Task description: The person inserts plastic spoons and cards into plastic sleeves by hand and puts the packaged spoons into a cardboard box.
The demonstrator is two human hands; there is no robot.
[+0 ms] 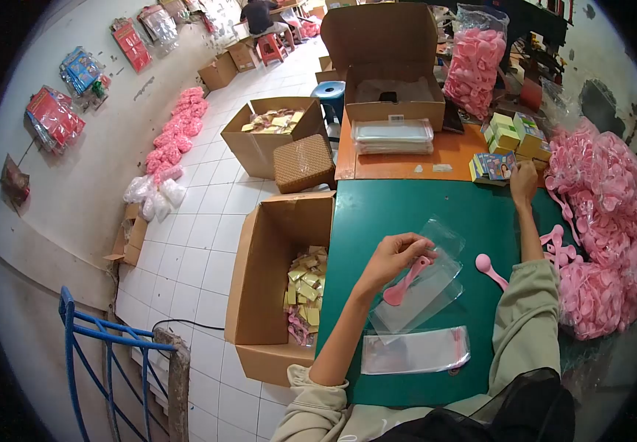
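Note:
My left hand [401,254] is closed on the handle end of a pink plastic spoon [405,283], whose bowl points down and left. Beneath it, clear plastic bags [432,295] lie loosely overlapped on the green table. My right hand [525,183] stretches to the back right, its fingers closed at the edge of small printed cards [494,166]; the fingertips are partly hidden. Between my arms lies another pink spoon [489,269]. A neat stack of clear bags [415,351] rests close to my body.
Large bags of pink spoons [602,214] crowd the right side. An open carton [259,280] with packed yellow pieces stands left of the green table [362,214]. Behind are bag packs [392,136], an open box [396,110] and yellow boxes [513,134]. A person [261,18] sits far off.

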